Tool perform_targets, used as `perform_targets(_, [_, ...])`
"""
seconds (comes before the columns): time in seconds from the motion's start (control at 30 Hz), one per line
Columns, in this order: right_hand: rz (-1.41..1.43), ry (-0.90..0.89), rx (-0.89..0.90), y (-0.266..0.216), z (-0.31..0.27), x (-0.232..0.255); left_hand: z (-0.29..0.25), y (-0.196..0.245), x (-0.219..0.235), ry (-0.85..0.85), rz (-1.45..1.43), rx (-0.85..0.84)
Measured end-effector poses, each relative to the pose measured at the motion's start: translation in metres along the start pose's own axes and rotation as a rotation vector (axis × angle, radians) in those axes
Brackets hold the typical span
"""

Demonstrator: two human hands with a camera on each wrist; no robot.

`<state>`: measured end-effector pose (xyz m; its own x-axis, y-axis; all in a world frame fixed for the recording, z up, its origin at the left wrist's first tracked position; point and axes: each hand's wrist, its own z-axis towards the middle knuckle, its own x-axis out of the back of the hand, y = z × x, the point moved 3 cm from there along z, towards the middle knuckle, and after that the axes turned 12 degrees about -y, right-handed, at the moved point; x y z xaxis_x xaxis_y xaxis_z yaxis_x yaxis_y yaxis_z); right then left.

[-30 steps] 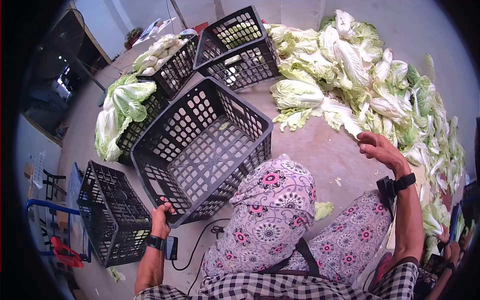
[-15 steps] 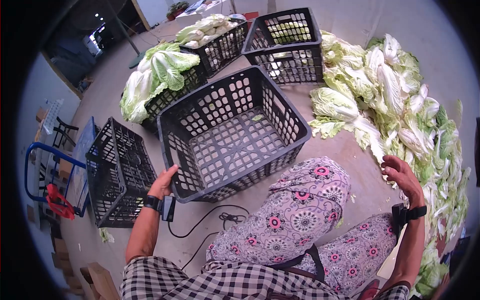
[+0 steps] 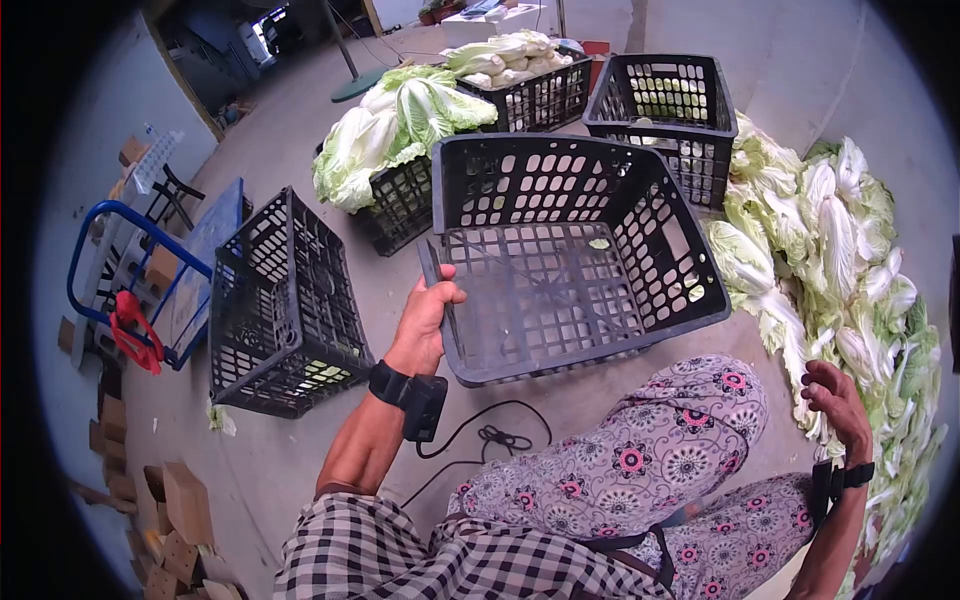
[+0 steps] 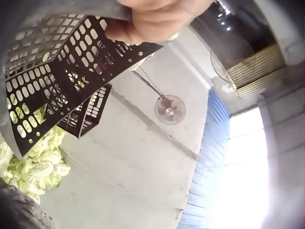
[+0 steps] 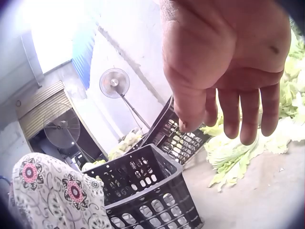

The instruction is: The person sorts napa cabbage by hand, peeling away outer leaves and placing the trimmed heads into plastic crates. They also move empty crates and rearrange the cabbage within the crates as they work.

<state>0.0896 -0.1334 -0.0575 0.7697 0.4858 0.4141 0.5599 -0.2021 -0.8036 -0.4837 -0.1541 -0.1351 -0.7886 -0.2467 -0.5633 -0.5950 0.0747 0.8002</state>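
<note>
My left hand (image 3: 428, 318) grips the near-left rim of a large empty black plastic crate (image 3: 540, 170), which stands tilted on the concrete floor in front of my knees. In the left wrist view the fingers (image 4: 157, 19) curl over the crate's edge (image 4: 57, 90). My right hand (image 3: 835, 398) hangs relaxed and holds nothing, just beside the pile of napa cabbages (image 3: 850, 270) at the right. The right wrist view shows its fingers (image 5: 238, 109) hanging straight, with the crate (image 5: 147, 191) and cabbage leaves (image 5: 238, 148) beyond them.
An empty black crate (image 3: 285, 310) stands at the left. Two crates heaped with cabbage (image 3: 400, 120) sit behind, and another black crate (image 3: 670, 100) at the back right. A blue hand trolley (image 3: 150, 280) is at the far left. A black cable (image 3: 480, 440) lies on the floor.
The view has swung left. The left hand has pulled the big crate round and nearer, tilting its front rim. The right hand has dropped lower beside the cabbage pile.
</note>
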Motion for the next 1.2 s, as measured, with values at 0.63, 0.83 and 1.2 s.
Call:
perform_targets(0.63, [-0.098,0.02,0.023,0.033,0.014,0.029,-0.197,0.249,0.053,0.12,0.122,-0.605])
perform_targets(0.83, [-0.091,0.01,0.039,0.032,0.014,0.027,-0.228,0.251,0.162,0.8,1.204,-1.017])
perform_targets(1.2, [0.042,0.025,0.049,0.05,-0.006,0.023,-0.232,0.261,0.232,1.008,0.202,-0.669])
